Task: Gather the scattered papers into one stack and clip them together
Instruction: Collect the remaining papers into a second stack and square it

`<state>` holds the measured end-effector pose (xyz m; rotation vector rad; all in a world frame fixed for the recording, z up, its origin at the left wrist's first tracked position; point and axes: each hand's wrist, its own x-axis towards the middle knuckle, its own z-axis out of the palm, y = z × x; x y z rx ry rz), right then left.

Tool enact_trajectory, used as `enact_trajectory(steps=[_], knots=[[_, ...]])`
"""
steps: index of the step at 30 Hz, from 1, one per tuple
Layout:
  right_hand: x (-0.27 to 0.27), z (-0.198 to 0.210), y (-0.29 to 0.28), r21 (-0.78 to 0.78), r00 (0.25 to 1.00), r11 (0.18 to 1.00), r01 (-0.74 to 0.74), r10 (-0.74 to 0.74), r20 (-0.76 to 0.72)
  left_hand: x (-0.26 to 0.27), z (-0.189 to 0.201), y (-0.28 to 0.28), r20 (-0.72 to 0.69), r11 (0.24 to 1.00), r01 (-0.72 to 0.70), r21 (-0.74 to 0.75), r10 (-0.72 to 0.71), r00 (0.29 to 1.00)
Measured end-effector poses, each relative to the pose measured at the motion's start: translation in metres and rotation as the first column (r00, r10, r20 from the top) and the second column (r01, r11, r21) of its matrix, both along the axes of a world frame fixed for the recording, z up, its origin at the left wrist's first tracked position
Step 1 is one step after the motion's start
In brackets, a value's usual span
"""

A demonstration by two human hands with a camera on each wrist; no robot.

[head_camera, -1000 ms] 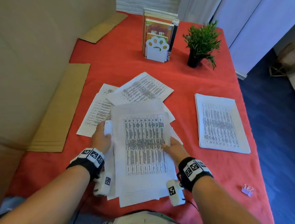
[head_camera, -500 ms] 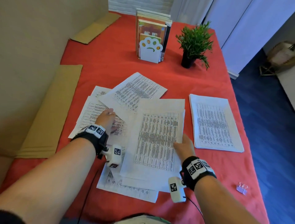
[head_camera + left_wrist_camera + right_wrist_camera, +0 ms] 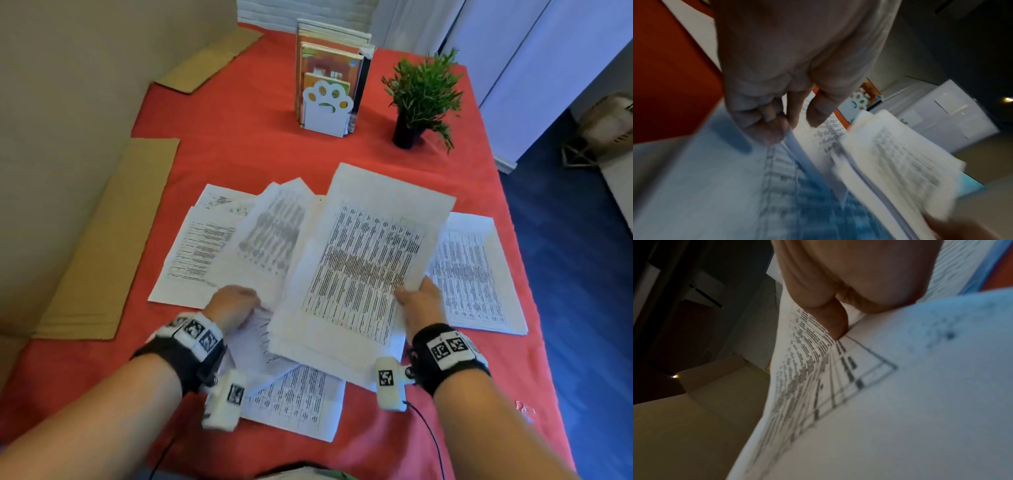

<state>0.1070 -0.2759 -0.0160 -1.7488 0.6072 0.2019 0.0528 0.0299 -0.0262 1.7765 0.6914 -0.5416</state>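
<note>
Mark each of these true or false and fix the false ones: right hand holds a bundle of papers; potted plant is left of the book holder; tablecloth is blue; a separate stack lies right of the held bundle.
1. The right hand holds a bundle of papers. True.
2. The potted plant stands left of the book holder. False: it stands to its right.
3. The tablecloth is blue. False: it is red.
4. A separate paper stack lies right of the held bundle. True.

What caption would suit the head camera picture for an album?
Right hand lifts a sheaf of papers over the red table; left hand rests on loose sheets.
</note>
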Motion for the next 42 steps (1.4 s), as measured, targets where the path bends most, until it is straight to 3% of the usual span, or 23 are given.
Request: enact_trajectory(steps=[3,5,6,8,10,15,19,25,29,34,36,38,42], knots=[[0.008,-0.01,0.017,0.024,0.999,0.999,-0.021,0.022,-0.024,-0.034,0.016,-0.005,-0.194,0.982,0.18,-0.056,-0.187,0.963],[0.006,-0.016,0.029,0.017,0.996,0.997,-0.079,0.08,-0.046,-0.042,0.028,-0.001,-0.245,0.968,0.236,-0.089,-0.251,0.937],[0.004,-0.019,0.034,0.004,0.993,0.994,-0.105,0.105,-0.056,-0.04,0.029,0.005,-0.214,0.967,0.254,-0.035,-0.256,0.943],[-0.002,-0.023,0.041,-0.023,0.99,0.992,-0.125,0.124,-0.068,-0.03,0.026,0.023,-0.093,0.95,0.215,0.226,-0.199,0.976],[-0.008,-0.025,0.044,-0.061,0.99,0.991,-0.122,0.117,-0.083,-0.017,0.024,0.041,0.008,0.875,0.135,0.465,-0.157,0.988],[-0.022,-0.032,0.041,-0.144,0.994,0.989,-0.035,0.019,-0.107,-0.007,0.008,0.042,-0.032,0.773,0.264,0.577,-0.302,0.953],[-0.03,-0.032,0.035,-0.123,0.993,0.992,0.01,-0.025,-0.115,-0.008,0.004,0.012,-0.011,0.787,0.334,0.518,-0.384,0.923],[-0.031,-0.029,0.026,-0.03,0.988,0.996,-0.084,0.079,-0.133,-0.026,-0.001,-0.023,0.071,0.976,0.159,0.151,-0.171,0.983],[-0.032,-0.024,0.024,-0.067,0.992,0.991,-0.117,0.113,-0.053,-0.036,-0.001,-0.042,0.122,0.973,0.223,0.05,-0.228,0.966],[-0.028,-0.025,0.02,0.049,0.998,0.996,-0.068,0.068,0.0,-0.029,0.009,-0.033,0.176,0.974,0.121,-0.19,-0.087,0.981],[-0.025,-0.022,0.018,0.017,0.994,0.994,-0.105,0.105,-0.018,-0.023,0.011,-0.023,0.215,0.985,0.157,-0.069,-0.139,0.967],[-0.023,-0.019,0.019,-0.044,0.991,0.991,-0.129,0.128,-0.029,-0.012,0.01,-0.009,0.277,0.963,0.156,0.217,-0.214,0.937],[-0.025,-0.022,0.018,-0.184,0.968,0.954,-0.237,0.216,-0.126,0.024,-0.002,0.026,0.226,0.779,0.157,0.607,-0.358,0.906]])
